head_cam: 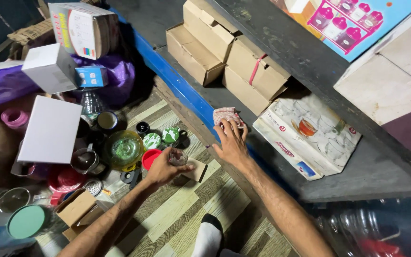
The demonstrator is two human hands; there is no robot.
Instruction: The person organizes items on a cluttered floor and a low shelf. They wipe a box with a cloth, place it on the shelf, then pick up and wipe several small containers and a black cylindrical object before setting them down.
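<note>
While your left hand curled closed around a small glass just this side of the blue shelf edge, your right hand, fingers spread, pressed a checked cloth onto that edge, brown cartons beyond.

Bare forearms, no sleeves; a white sock with dark cuff.

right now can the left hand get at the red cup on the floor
Probably yes. The left hand holds a small glass right beside the red cup, with nothing between them, though its grip is already taken up by the glass.
</note>
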